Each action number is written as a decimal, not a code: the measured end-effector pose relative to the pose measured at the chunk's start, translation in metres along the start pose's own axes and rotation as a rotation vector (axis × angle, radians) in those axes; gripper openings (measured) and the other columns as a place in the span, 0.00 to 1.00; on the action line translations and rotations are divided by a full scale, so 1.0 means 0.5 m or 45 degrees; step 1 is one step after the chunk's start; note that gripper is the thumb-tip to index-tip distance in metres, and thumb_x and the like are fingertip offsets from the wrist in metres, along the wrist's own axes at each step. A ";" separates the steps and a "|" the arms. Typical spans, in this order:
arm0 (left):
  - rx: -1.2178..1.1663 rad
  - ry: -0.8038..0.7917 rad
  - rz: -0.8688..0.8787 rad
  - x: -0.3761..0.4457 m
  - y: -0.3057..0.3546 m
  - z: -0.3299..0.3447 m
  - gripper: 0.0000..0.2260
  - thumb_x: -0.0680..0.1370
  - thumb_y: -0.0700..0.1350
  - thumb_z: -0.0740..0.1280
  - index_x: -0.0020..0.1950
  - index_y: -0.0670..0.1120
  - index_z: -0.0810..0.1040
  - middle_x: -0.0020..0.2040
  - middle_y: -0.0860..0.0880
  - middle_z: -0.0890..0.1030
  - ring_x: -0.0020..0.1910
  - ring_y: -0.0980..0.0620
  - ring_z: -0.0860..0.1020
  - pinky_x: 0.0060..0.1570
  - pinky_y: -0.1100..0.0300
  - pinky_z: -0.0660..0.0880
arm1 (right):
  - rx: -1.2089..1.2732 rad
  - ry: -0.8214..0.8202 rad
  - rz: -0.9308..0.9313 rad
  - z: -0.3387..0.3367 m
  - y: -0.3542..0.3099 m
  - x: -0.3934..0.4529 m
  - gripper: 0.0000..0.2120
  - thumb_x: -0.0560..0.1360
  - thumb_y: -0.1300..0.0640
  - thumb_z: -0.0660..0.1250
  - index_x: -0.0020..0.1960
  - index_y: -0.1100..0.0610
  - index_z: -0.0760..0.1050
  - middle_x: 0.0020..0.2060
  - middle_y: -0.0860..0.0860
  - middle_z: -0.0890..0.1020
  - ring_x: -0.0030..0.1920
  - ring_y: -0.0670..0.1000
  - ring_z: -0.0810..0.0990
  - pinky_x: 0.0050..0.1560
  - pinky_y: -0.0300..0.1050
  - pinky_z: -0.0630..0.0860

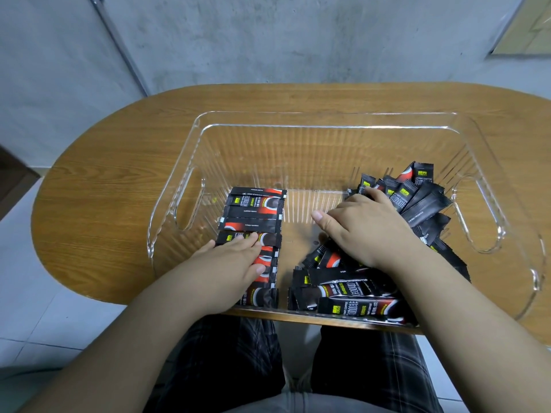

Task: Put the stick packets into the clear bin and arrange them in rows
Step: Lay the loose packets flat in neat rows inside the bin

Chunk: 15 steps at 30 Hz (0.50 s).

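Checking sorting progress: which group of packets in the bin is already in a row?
The left row, lying flat and parallel under the left hand; the right heap is jumbled.

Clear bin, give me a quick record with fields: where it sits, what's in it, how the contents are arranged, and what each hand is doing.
container: clear bin on the wooden table
sorted row: stick packets lying flat, side by side, along the bin's left side
unsorted pile: loose packets heaped on the right side, pointing in mixed directions
left hand: left hand resting flat on the row, fingers straight
right hand: right hand on the pile, fingers spread over it; grip on any packet not visible
task state: row begun, most packets not yet arranged
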<state>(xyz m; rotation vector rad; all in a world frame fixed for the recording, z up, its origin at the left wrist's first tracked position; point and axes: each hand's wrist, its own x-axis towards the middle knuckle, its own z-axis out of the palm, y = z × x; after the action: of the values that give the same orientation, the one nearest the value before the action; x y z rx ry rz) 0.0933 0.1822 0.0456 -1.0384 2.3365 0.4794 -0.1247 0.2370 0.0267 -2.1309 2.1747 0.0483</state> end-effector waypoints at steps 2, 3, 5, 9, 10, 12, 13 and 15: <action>-0.021 0.008 0.000 0.002 -0.002 0.000 0.23 0.83 0.53 0.45 0.78 0.51 0.44 0.77 0.57 0.40 0.76 0.58 0.42 0.74 0.53 0.43 | 0.004 0.002 0.002 0.000 0.000 -0.001 0.37 0.75 0.38 0.32 0.49 0.49 0.79 0.48 0.46 0.81 0.60 0.49 0.72 0.71 0.50 0.50; -0.034 0.011 0.001 0.003 -0.004 0.000 0.23 0.83 0.53 0.45 0.78 0.51 0.45 0.77 0.57 0.40 0.76 0.58 0.42 0.74 0.53 0.43 | 0.005 0.001 0.003 0.000 0.001 -0.001 0.37 0.75 0.38 0.32 0.49 0.49 0.79 0.48 0.46 0.81 0.60 0.49 0.72 0.71 0.50 0.50; -0.076 0.019 0.005 0.005 -0.005 0.000 0.24 0.83 0.53 0.46 0.78 0.50 0.46 0.77 0.56 0.40 0.76 0.58 0.43 0.75 0.53 0.44 | 0.004 -0.001 0.003 0.000 0.001 -0.002 0.37 0.75 0.38 0.32 0.49 0.49 0.79 0.48 0.46 0.81 0.60 0.49 0.72 0.71 0.49 0.50; -0.192 0.094 0.020 0.010 -0.002 -0.004 0.23 0.83 0.53 0.49 0.77 0.49 0.54 0.78 0.56 0.46 0.76 0.58 0.47 0.75 0.57 0.49 | 0.009 0.007 0.002 0.000 0.001 0.000 0.38 0.74 0.38 0.31 0.50 0.49 0.79 0.48 0.47 0.81 0.60 0.49 0.72 0.71 0.49 0.49; -0.201 0.136 0.017 0.009 -0.001 -0.006 0.22 0.83 0.53 0.49 0.76 0.49 0.58 0.78 0.56 0.48 0.76 0.58 0.49 0.74 0.58 0.50 | 0.011 0.009 0.002 0.000 0.002 0.000 0.38 0.74 0.38 0.31 0.50 0.49 0.79 0.49 0.46 0.81 0.60 0.49 0.72 0.71 0.49 0.49; -0.170 0.244 0.018 0.005 0.003 -0.010 0.20 0.83 0.53 0.51 0.74 0.49 0.62 0.77 0.55 0.54 0.76 0.57 0.51 0.72 0.60 0.51 | 0.014 0.013 0.002 0.000 0.002 -0.001 0.37 0.74 0.38 0.32 0.51 0.49 0.79 0.50 0.46 0.81 0.60 0.49 0.72 0.71 0.49 0.49; -0.147 0.290 0.017 0.003 0.004 -0.011 0.20 0.83 0.52 0.51 0.74 0.49 0.63 0.77 0.54 0.57 0.75 0.57 0.53 0.71 0.60 0.52 | 0.013 0.014 0.002 0.000 0.001 -0.002 0.37 0.75 0.38 0.32 0.51 0.49 0.79 0.50 0.46 0.81 0.60 0.49 0.72 0.71 0.49 0.49; -0.127 0.318 0.000 0.001 0.006 -0.012 0.21 0.83 0.53 0.51 0.74 0.48 0.62 0.75 0.53 0.60 0.73 0.55 0.59 0.70 0.60 0.57 | 0.009 0.015 0.000 0.001 0.001 -0.001 0.38 0.74 0.38 0.31 0.51 0.49 0.79 0.50 0.47 0.81 0.60 0.49 0.72 0.70 0.49 0.49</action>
<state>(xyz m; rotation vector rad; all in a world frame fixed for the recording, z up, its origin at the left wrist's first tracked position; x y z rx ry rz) 0.0886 0.1809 0.0502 -1.2053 2.5524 0.4957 -0.1252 0.2375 0.0263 -2.1327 2.1782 0.0276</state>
